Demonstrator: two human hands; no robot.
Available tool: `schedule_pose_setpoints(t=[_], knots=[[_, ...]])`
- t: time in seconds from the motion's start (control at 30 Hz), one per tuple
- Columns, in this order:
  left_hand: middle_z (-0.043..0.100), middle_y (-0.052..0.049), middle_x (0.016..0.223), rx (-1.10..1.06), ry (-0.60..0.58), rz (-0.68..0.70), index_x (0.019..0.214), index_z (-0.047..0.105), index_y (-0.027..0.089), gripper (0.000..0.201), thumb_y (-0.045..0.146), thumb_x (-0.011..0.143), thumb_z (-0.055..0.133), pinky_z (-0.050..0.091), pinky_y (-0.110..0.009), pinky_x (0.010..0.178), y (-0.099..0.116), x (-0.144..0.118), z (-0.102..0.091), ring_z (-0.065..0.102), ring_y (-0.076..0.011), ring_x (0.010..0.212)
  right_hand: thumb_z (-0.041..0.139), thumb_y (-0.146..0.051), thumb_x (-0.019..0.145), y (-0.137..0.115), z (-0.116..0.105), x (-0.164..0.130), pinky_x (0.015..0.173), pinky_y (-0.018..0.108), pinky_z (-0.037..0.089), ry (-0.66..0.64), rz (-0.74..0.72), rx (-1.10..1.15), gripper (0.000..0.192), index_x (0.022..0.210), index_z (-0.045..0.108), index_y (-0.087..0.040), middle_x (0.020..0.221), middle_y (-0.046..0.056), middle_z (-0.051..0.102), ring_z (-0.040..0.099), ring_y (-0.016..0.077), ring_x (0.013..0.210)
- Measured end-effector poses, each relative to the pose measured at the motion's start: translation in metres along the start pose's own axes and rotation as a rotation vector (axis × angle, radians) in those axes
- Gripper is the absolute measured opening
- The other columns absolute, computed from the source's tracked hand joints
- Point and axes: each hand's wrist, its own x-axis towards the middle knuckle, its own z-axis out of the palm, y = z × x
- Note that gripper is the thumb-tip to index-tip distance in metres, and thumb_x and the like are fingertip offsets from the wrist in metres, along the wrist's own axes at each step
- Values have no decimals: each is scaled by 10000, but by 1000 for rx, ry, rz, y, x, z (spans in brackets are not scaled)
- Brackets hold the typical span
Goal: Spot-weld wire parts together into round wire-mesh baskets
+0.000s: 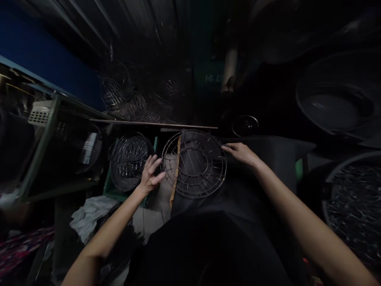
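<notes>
A round wire fan guard (195, 163) lies flat on a dark surface in front of me. My left hand (151, 174) is at its left rim, fingers spread and touching the wire edge. At the upper right rim rests my right hand (241, 153), with its fingertips on the wire. Neither hand closes around the guard as far as I can see.
A stack of similar wire guards (128, 155) sits in a green crate on the left. More guards (125, 95) hang or pile up at the back. Dark round tubs (336, 99) stand on the right, and a basin of small metal parts (354, 206) sits at lower right. Crumpled cloth (89, 212) lies at lower left.
</notes>
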Motion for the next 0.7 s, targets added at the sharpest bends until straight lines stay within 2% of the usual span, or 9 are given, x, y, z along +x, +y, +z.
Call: schedule_pose_setpoints(t=[0.03,0.13,0.17,0.23,0.3,0.37,0.5,0.6,0.7], knots=[[370,-60,1417,-30,53,-159,1224,378,348,528,145,800,619,425,-537,1020,5,-2,-1,393,-261,1337,582,-392,833,3,4,2,916,373,457,11,-1,47,264,963,718,-206,1005,40,701,628,242,989],[464,-123,1305,-290,159,-786,1284,298,288,495,295,865,562,434,-498,998,19,1,-4,524,-230,1203,696,-357,733,9,11,1,796,343,502,70,28,218,233,883,707,-179,866,33,707,646,207,826],[493,-131,1268,-432,144,-950,1299,274,271,496,368,883,524,436,-482,988,23,4,-4,556,-219,1153,729,-340,699,8,11,-2,733,316,510,84,54,283,228,847,695,-169,800,26,698,640,189,755],[522,-139,1246,-722,60,-1132,1328,229,256,580,502,868,483,429,-465,979,29,11,-4,574,-215,1113,775,-318,648,4,10,-10,608,256,491,88,125,415,235,778,661,-158,680,9,663,605,151,630],[522,-144,1263,-912,2,-1221,1360,186,250,738,567,797,542,394,-466,999,32,18,-3,552,-230,1142,815,-301,597,-3,6,-19,545,215,465,78,194,534,270,744,644,-152,639,4,642,581,128,582],[561,-135,1212,-1038,-23,-1329,1384,159,234,846,543,742,616,345,-473,1028,32,25,-2,552,-235,1142,843,-277,546,-9,4,-27,544,205,472,50,255,624,298,735,653,-148,659,20,652,589,130,589],[641,-78,1041,-1263,-40,-1497,1398,168,220,880,468,718,667,290,-469,1050,31,33,-5,598,-226,1078,852,-220,500,-18,6,-34,541,228,500,34,352,750,299,719,662,-147,672,43,660,608,155,586],[665,-54,988,-1311,-27,-1508,1396,171,219,885,407,702,688,266,-451,1058,31,37,-12,618,-216,1043,857,-202,461,-24,9,-39,523,221,496,66,353,805,320,704,655,-149,667,39,654,600,151,577],[680,-68,981,-1315,-32,-1407,1386,173,208,877,388,698,686,245,-469,1061,28,47,-15,607,-239,1075,871,-229,396,-32,0,-57,493,216,478,202,313,799,376,689,648,-152,646,30,638,588,151,574]])
